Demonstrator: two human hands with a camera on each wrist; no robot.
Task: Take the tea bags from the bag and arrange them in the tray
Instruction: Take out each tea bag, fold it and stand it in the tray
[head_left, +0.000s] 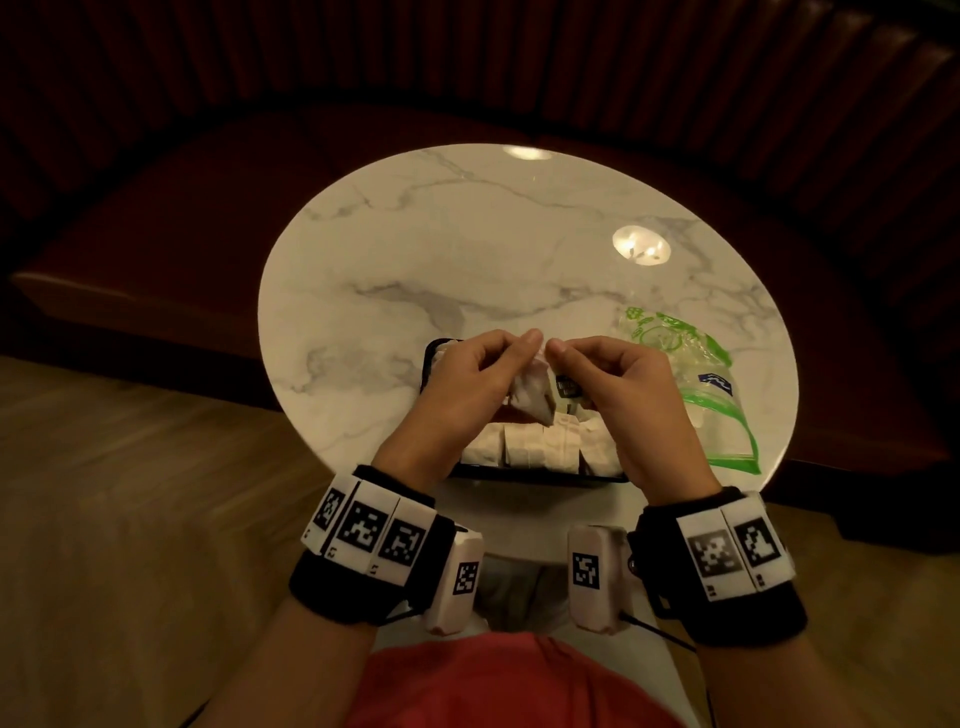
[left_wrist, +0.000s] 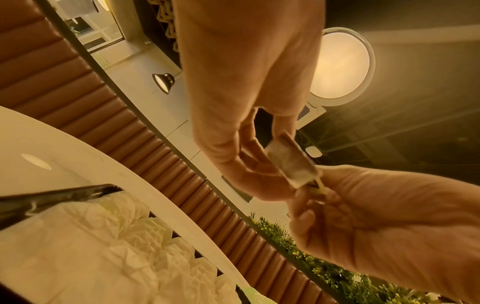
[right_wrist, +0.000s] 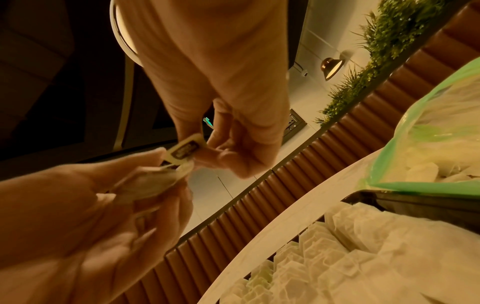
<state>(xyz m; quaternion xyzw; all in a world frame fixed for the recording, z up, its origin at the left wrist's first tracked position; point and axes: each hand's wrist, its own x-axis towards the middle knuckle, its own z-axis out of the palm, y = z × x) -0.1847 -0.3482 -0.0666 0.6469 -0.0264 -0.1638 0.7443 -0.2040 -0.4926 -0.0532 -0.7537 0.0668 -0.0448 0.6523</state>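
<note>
While tray (head_left: 540, 478) waits under both hands, left hand (head_left: 467, 384) pinches tea bag (head_left: 535, 397); right hand (head_left: 618, 384) pinches its tag (right_wrist: 185, 148), probably tidying string.

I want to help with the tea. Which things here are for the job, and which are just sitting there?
For the job:
left hand and right hand, both holding one tea bag
black tray of tea bags
plastic bag

Just there:
marble table
red bench

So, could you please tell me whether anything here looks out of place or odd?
Nothing stands out. Both hands, left hand and right hand, hold one tea bag above the tray; the plastic bag lies beside it.
</note>
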